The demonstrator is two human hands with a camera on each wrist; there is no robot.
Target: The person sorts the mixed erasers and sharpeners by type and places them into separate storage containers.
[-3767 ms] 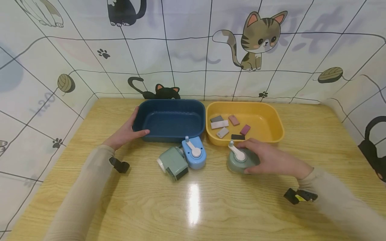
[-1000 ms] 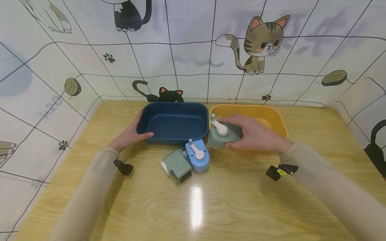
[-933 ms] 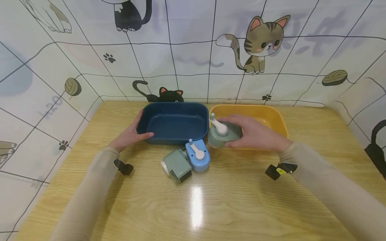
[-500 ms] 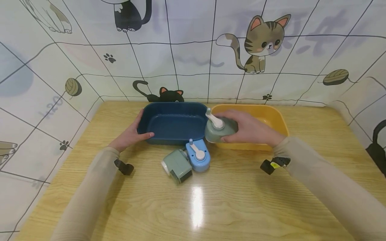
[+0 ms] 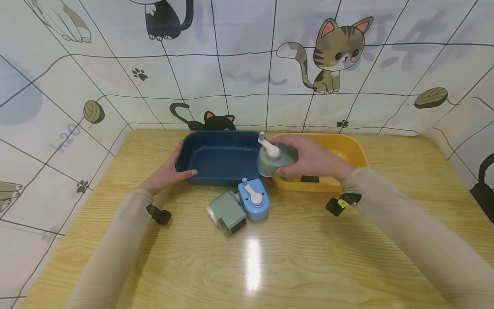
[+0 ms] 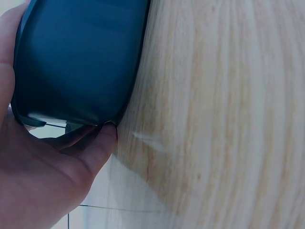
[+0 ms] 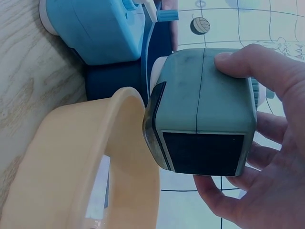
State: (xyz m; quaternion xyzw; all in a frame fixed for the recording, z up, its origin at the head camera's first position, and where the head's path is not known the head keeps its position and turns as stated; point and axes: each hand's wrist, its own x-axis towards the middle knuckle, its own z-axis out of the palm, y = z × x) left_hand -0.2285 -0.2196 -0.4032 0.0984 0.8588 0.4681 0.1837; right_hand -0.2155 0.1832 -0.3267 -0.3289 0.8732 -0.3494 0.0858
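In the head view my left hand (image 5: 164, 175) grips the left end of a dark blue bin (image 5: 216, 180), thumb over its front rim. The left wrist view shows fingers round the bin's end wall (image 6: 78, 62). My right hand (image 5: 314, 158) holds a green crank pencil sharpener (image 5: 269, 166) with a white handle, raised over the left side of a yellow bin (image 5: 353, 161), beside the blue bin's right rim. In the right wrist view, the thumb lies on one side of this sharpener (image 7: 209, 95), fingers on the other.
In front of the bins, a light blue crank sharpener (image 5: 257, 210) stands touching a second green sharpener (image 5: 227, 210), which lies on its side. A dark eraser-like block (image 5: 310, 179) shows inside the yellow bin; the hand hides other blocks. A cat-print cloth (image 5: 247, 73) backs the wooden table (image 5: 185, 266).
My right hand has lifted the green sharpener off the table in front of the yellow bin and carried it left and away, up to the blue bin's right end. The left hand keeps its grip.
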